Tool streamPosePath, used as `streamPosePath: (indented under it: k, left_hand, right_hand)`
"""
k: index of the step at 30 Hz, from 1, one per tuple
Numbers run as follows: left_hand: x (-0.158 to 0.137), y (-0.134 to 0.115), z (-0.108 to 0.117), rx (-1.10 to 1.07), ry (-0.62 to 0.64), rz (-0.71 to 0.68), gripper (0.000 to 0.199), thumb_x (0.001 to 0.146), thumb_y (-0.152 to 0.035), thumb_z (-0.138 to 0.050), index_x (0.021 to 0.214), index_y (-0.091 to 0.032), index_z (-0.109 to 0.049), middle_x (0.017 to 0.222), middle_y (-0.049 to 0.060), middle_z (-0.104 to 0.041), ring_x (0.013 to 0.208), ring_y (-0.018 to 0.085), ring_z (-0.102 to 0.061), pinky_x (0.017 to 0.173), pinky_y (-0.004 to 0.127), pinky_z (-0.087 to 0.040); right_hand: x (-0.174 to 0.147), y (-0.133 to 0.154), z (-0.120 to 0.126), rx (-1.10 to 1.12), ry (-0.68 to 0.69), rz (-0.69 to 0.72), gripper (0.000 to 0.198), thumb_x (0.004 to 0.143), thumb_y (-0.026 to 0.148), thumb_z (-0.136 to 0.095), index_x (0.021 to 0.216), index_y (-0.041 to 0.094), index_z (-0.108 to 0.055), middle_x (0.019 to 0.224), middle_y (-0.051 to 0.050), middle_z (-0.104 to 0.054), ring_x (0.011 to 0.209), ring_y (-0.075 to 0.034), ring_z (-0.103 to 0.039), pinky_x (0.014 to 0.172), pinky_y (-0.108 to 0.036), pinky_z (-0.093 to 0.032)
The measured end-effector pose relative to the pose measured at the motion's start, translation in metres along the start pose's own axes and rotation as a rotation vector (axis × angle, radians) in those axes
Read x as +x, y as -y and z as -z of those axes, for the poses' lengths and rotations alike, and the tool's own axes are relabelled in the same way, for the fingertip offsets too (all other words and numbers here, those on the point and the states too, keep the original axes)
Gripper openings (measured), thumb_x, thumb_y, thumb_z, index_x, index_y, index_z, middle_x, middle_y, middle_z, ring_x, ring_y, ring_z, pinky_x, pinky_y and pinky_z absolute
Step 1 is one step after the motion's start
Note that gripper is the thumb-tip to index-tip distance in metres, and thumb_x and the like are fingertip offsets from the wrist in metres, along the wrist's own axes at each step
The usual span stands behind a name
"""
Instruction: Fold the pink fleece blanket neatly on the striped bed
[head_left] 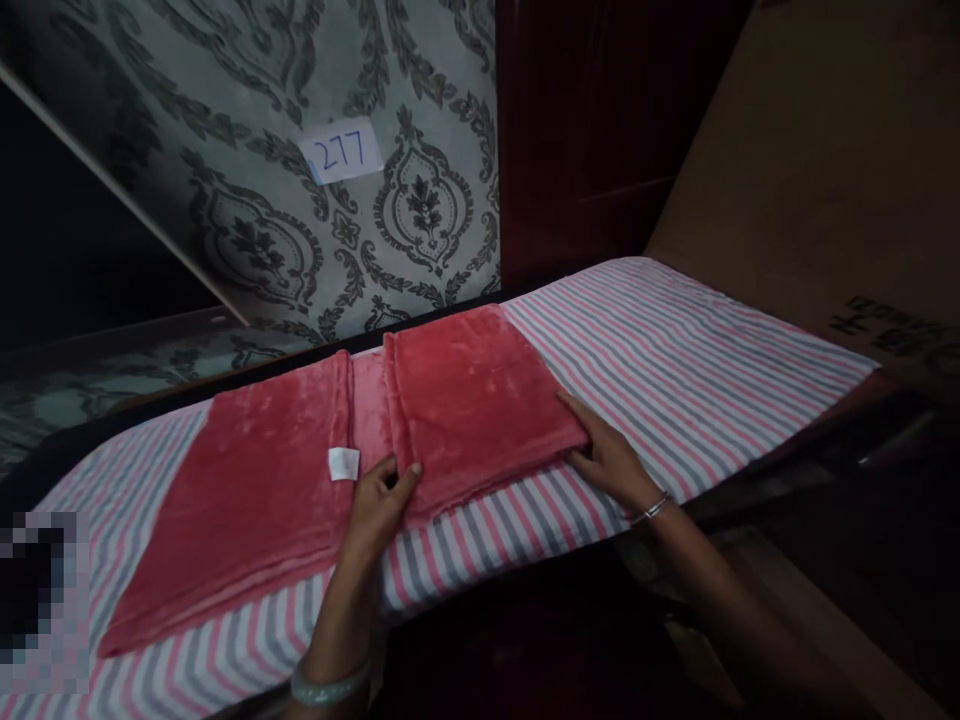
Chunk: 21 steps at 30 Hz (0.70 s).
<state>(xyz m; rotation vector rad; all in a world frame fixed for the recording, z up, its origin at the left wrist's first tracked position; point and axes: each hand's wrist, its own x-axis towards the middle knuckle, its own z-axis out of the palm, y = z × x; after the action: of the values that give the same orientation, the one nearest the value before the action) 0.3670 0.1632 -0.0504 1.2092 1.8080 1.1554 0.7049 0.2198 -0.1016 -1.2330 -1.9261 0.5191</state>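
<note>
A red plush blanket [480, 400] lies flat with its two ends folded in towards the middle, leaving a narrow strip of its lower layer between them. My left hand [375, 505] is at the inner edge of the right-hand fold, near the front, thumb on top and fingertips partly hidden in the cloth. The front right corner of the blanket is in my right hand [609, 458], with some fingers tucked out of sight below. A white label [343, 463] shows on the inner edge of the left-hand fold.
Under the blanket is a striped pink, grey and white sheet [675, 340] on a raised surface. Patterned wallpaper [420, 200] with a paper marked 277 [343, 150] rises behind. A dark red panel [585, 140] and a large cardboard box [825, 160] stand at the right.
</note>
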Motion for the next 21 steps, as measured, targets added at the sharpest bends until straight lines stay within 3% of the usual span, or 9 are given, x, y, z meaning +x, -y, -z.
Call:
streamPosePath:
  k: [3,5,9,15,21]
  left_hand:
    - [-0.001,-0.002,-0.001,-0.055,0.093,0.071,0.050,0.060,-0.070,-0.074,0.070,-0.022,-0.065,0.059,0.000,-0.059,0.063,0.019,-0.058,0.053,0.027,-0.043]
    - [-0.001,-0.001,-0.002,-0.049,0.090,0.053,0.049,0.061,-0.069,-0.074,0.069,-0.022,-0.063,0.059,-0.001,-0.058,0.062,0.018,-0.056,0.053,0.026,-0.042]
    - [0.000,0.006,-0.004,0.055,0.018,-0.077,0.041,0.070,-0.061,-0.069,0.065,-0.022,-0.057,0.058,-0.003,-0.051,0.059,0.016,-0.051,0.054,0.026,-0.038]
    - [0.003,0.008,-0.005,0.356,-0.166,-0.269,0.028,0.074,-0.040,-0.056,0.056,-0.026,-0.039,0.059,-0.003,-0.042,0.060,0.016,-0.045,0.059,0.030,-0.035]
    - [0.000,0.007,-0.006,0.425,-0.159,-0.257,0.025,0.076,-0.039,-0.055,0.062,-0.027,-0.039,0.060,-0.002,-0.044,0.061,0.018,-0.047,0.061,0.031,-0.039]
  right_hand:
    - [0.000,0.002,-0.003,-0.041,-0.059,-0.006,0.077,0.083,0.031,-0.058,0.157,0.023,-0.036,0.151,-0.010,-0.052,0.136,-0.031,-0.053,0.112,-0.047,-0.044]
    - [0.000,0.006,-0.007,-0.102,-0.119,-0.040,0.078,0.081,0.031,-0.059,0.155,0.020,-0.038,0.149,-0.012,-0.055,0.131,-0.032,-0.056,0.109,-0.047,-0.047]
    - [0.002,0.014,-0.014,-0.232,-0.176,-0.094,0.074,0.077,0.021,-0.056,0.150,0.017,-0.045,0.137,-0.014,-0.063,0.119,-0.034,-0.063,0.102,-0.049,-0.051]
    - [0.000,0.004,-0.016,-0.211,-0.228,-0.088,0.067,0.074,0.012,-0.047,0.140,0.019,-0.055,0.127,-0.010,-0.070,0.114,-0.030,-0.066,0.102,-0.046,-0.052]
    - [-0.004,0.003,-0.013,-0.166,-0.193,-0.046,0.074,0.079,0.013,-0.047,0.152,0.024,-0.046,0.139,-0.008,-0.063,0.124,-0.030,-0.060,0.108,-0.050,-0.049]
